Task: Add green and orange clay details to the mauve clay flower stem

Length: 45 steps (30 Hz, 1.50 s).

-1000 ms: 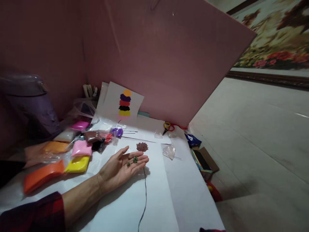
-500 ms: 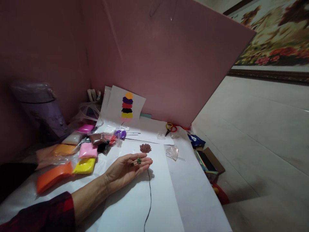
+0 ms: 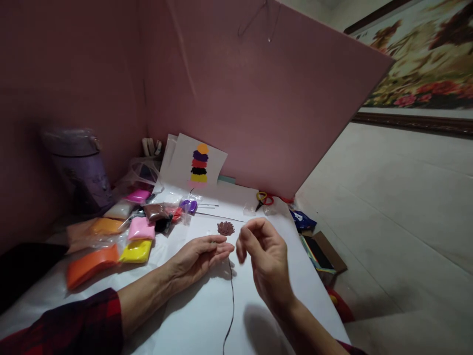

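My left hand (image 3: pixel 201 254) is palm up over the white paper (image 3: pixel 195 320), fingers stretched out and slightly cupped. Only a faint hint of green shows in its palm; the fingers largely hide what lies there. To its right, my right hand (image 3: pixel 266 261) is raised with thumb and fingers curled together in a pinch. Whatever is in that pinch cannot be made out. Just beyond the left fingertips lies a brown, many-petalled clay flower (image 3: pixel 225 228). A thin dark stem line (image 3: pixel 232 301) runs from beneath the fingers toward the near edge.
Bags of coloured clay, among them orange (image 3: pixel 92 266), yellow (image 3: pixel 136 251) and pink (image 3: pixel 141 229), lie at left before a purple bottle (image 3: pixel 79 170). A card with coloured patches (image 3: pixel 199 162) leans at the back. Scissors (image 3: pixel 263 199) rest near the right edge, beside an open box (image 3: pixel 327 251).
My right hand has come into view from the lower right, pinched beside the left. Green pieces plainly visible on my left palm before are now mostly hidden. The view has shifted slightly.
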Available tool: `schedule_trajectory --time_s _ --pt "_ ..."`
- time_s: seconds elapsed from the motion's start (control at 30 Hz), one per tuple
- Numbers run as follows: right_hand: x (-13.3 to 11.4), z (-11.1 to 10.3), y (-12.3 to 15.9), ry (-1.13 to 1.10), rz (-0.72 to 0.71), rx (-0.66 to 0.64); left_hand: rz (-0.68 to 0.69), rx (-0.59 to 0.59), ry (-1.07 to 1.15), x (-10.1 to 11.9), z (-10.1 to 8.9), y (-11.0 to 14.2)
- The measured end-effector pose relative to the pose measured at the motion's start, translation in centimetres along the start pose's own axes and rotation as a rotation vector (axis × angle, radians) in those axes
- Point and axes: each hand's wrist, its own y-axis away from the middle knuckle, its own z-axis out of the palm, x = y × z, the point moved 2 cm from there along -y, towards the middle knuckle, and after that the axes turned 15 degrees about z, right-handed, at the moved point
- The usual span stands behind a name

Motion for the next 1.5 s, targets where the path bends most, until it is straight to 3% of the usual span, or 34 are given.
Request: schedule_trajectory --time_s 0.1,0.2,0.33,0.5,0.57,0.67,1.07,1.27,1.5 --pt "1.1 -0.4 -3.5 0.251 -0.297 0.273 -0.008 0.080 -0.015 -0.1 -0.3 -0.2" --pt "3.9 -0.8 -3.4 0.565 -0.566 0.260 -0.025 0.079 0.074 -0.1 -0.3 -0.4" --pt "4.9 -0.6 -2.3 0.702 -0.722 0.212 -0.014 0.078 0.118 -0.2 -0.3 -0.3" --pt "4.5 -0.2 -2.7 0.717 -0.721 0.189 0.089 0.092 -0.079 0.3 -1.1 -0.8" --pt "4.8 -0.3 -2.9 0.699 -0.714 0.196 0.202 0.144 -0.215 1.0 -1.8 -1.2" --pt "5.2 -0.6 -3.1 0.682 -0.689 0.198 0.232 0.198 -0.254 1.7 -2.5 -1.8" --pt "5.8 -0.7 -3.6 0.664 -0.567 0.125 0.149 0.144 -0.091 1.8 -1.7 -1.7" --pt "6.0 -0.7 -3.7 0.642 -0.571 0.123 0.170 0.094 -0.223 1.4 -2.3 -1.7" --pt "6.0 -0.7 -3.8 0.612 -0.552 0.136 0.131 0.116 -0.235 1.6 -2.2 -1.6"
